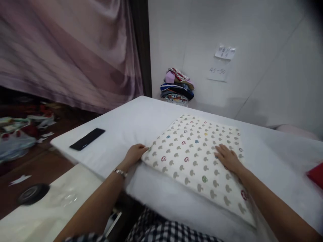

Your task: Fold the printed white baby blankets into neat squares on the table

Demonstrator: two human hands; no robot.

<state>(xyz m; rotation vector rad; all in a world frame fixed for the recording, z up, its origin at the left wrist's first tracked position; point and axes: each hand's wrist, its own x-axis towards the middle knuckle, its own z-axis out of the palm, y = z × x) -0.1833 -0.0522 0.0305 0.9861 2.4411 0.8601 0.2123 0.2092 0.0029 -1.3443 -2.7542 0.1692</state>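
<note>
So the left hand (137,152) was curled at the 9 o'clock corner of the mushroom-print cloth (193,154), though I couldn't tell if it actually pinched it. The right hand (228,159) wasn't gripping anything, just lying palm-down near the cloth's 3 o'clock side. Looked like a steadying/smoothing step to me, and keeping it neat called for light, even pressure. The cloth was spread on the white surface (126,124), with a flat black object (87,138) out at 9 o'clock. Folded fabrics (177,88) were stacked around 12. Farther out at 9, a plastic bag (16,146) held stuff too blurry to ID.
</note>
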